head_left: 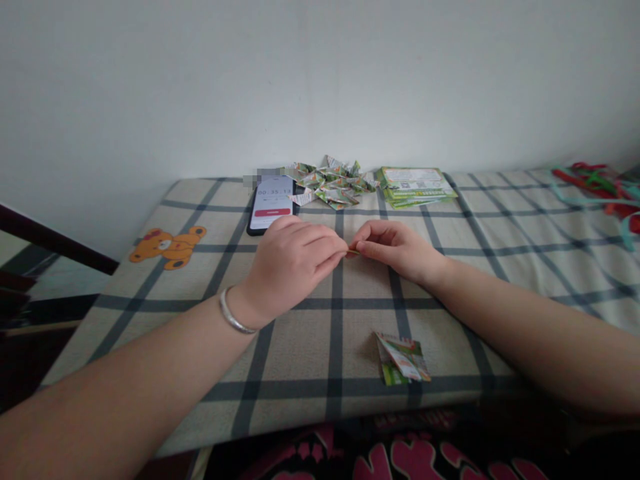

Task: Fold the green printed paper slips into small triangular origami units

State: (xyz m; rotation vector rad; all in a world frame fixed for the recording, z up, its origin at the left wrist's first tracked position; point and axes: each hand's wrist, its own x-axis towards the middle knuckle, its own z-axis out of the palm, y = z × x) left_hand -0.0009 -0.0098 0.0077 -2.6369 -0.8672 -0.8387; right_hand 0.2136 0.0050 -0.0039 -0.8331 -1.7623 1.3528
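My left hand (303,257), with a silver bangle on the wrist, meets my right hand (393,248) above the middle of the checked tablecloth. The fingertips of both hands pinch a small piece of paper (353,253), mostly covered by the fingers; only a thin edge shows between them. Nearer to me, a folded piece of printed paper (403,360) in green and white lies on the cloth. Beyond my hands is a pile of folded paper pieces (336,183) with the same kind of print.
A phone (273,205) showing a running timer lies left of the pile. To its right sits a stack of green printed leaflets (416,185). An orange bear cutout (170,247) is at the left. Red and teal strips (600,187) lie far right. A wall (320,80) stands behind the table.
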